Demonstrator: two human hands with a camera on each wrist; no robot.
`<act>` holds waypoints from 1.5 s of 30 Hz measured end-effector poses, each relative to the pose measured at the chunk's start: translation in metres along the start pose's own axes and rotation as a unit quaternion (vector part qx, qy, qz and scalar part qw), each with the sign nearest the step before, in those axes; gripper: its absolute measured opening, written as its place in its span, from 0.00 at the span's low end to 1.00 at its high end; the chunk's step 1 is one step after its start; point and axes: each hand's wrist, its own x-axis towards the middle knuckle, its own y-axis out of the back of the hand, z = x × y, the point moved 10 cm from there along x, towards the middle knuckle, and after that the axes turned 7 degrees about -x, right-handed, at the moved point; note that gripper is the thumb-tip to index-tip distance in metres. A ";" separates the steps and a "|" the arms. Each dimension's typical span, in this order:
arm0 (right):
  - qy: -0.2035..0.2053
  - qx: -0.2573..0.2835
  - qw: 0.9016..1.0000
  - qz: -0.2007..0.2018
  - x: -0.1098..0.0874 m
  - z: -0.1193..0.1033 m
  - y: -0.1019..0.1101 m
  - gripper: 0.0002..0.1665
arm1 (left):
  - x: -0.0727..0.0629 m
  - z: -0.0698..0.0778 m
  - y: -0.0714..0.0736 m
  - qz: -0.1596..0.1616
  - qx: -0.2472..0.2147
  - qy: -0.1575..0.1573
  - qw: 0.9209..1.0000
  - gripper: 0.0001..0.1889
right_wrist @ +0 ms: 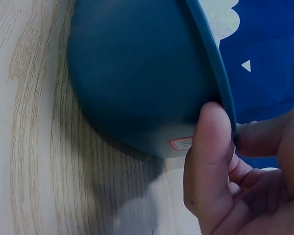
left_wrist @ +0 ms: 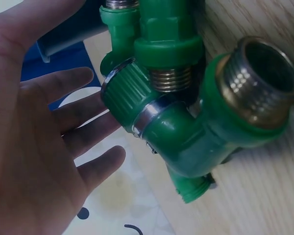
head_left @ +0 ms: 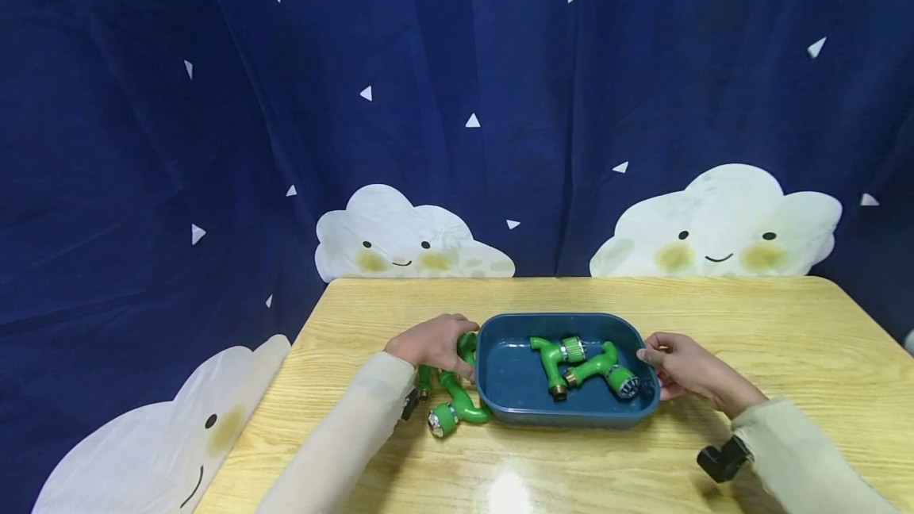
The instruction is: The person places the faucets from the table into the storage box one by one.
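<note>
A dark blue plastic bin (head_left: pixel 514 411) sits on the table with two green plastic taps (head_left: pixel 591 366) lying inside it. My right hand (head_left: pixel 689 371) pinches the bin's right rim between thumb and fingers; the right wrist view has the bin wall (right_wrist: pixel 137 73) close up. At the bin's left end, my left hand (head_left: pixel 435 342) is over several more green taps (head_left: pixel 464 403). Its fingers (left_wrist: pixel 59 83) are spread and slightly bent in the left wrist view, beside a tap (left_wrist: pixel 176 132) with a brass threaded end, and grip nothing there.
The light wooden table (head_left: pixel 571 470) carries everything and ends at a dark blue curtain (head_left: pixel 428 46) with white clouds and triangles. Black wrist straps show below both sleeves. A small red-edged label (right_wrist: pixel 180 143) is stuck on the bin's outer wall.
</note>
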 end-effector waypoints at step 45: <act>-0.001 -0.002 1.000 0.006 0.001 0.000 0.001 0.11 | 0.013 -0.003 -0.005 -0.011 0.043 0.057 0.997 0.42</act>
